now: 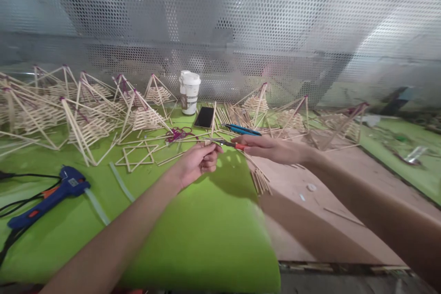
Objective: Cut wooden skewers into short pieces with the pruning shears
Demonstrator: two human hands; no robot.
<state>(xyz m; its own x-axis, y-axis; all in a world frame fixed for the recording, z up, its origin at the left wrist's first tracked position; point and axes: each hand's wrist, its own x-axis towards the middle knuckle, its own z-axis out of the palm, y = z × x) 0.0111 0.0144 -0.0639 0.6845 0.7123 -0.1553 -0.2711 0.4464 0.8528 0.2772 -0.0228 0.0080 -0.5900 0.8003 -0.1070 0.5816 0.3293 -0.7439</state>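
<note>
My left hand is closed around a thin wooden stick that stands nearly upright above the thumb. In my right hand are scissors with red-orange handles, their blades pointing left at the stick near my left fingertips. Whether the blades touch the stick is too small to tell. Just behind the hands lie a blue cutter-like tool, a dark phone and a tangle of purple cord. Below my right hand rests a bundle of short sticks.
Several stick pyramids crowd the left, with more at right. A white cup stands before the perforated metal panel. A blue glue gun with a black cord lies left on the green sheet. Flat stick frames lie nearby.
</note>
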